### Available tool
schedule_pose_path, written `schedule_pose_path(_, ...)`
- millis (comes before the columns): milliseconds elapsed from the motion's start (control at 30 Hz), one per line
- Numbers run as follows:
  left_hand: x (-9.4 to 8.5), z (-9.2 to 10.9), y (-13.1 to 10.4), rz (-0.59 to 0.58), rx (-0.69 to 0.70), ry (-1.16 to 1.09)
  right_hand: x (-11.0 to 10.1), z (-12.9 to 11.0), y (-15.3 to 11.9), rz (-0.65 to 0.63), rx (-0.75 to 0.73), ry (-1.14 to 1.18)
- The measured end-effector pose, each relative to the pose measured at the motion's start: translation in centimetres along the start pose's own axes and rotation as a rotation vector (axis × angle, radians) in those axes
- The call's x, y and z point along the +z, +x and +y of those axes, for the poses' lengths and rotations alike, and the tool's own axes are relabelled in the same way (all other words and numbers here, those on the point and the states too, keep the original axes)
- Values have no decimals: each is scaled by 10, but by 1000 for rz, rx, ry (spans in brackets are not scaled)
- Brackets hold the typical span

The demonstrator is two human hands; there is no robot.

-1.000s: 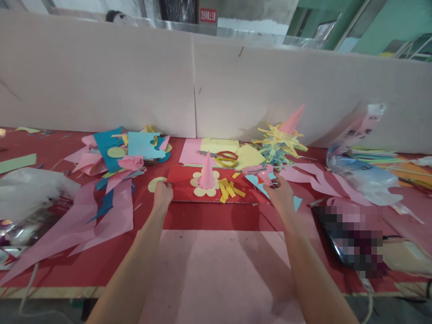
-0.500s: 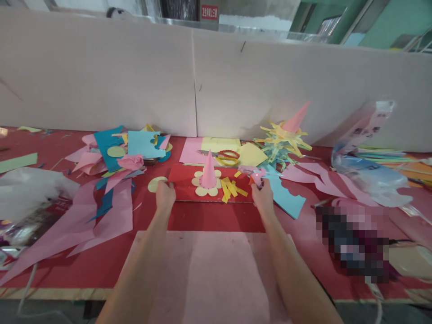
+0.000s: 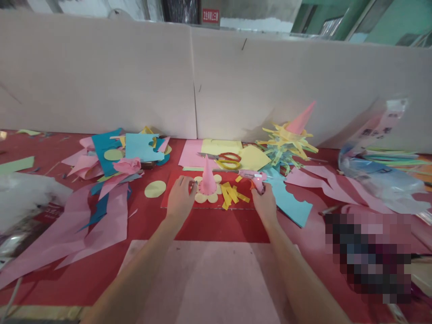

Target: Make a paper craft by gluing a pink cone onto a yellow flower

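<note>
A pink paper cone (image 3: 207, 176) stands upright in a ring of pale yellow petals (image 3: 212, 198), on a red board (image 3: 173, 180). My left hand (image 3: 181, 195) is at the left side of this flower, fingers curved, with a small gap between thumb and forefinger. Whether it touches the petals I cannot tell. At the board's right end, my right hand (image 3: 265, 203) is closed round the handle of a pink glue gun (image 3: 259, 179). Several short yellow paper strips (image 3: 232, 194) lie between the flower and the glue gun.
Scissors (image 3: 224, 158) rest on paper sheets behind the board. A finished-looking cone with yellow fringe (image 3: 290, 130) stands back right. Blue paper (image 3: 292, 204) lies beside my right hand, a yellow disc (image 3: 155, 189) left of the board. Pink scraps (image 3: 111, 216) and plastic bags (image 3: 30, 198) flank the table.
My left hand has left the board's left edge and moved right to the flower. My right hand stays on the glue gun. The view has shifted slightly.
</note>
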State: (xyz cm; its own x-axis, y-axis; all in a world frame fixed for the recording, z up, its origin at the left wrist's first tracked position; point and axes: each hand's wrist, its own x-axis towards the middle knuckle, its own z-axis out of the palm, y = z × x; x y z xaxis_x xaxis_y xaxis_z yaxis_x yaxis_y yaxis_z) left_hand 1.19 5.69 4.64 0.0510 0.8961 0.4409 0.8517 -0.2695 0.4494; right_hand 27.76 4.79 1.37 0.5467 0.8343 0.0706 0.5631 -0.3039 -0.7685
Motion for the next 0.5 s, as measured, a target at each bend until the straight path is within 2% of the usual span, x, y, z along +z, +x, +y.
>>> schedule_pose_path(133, 15, -5, -6, -37, -58, -129, -1, -9, -2, -26, 73, -2)
schedule_pose_path(267, 19, -7, -7, -58, -81, -277, -3, -14, -3, -30, 71, 13)
schedule_pose_path(400, 22, 8, 2, -30, -176, -413, -3, -14, -5, -24, 39, 19)
schedule_pose_path(500, 29, 21, 13, -68, -211, -444, -3, -14, -6, -26, 55, 18)
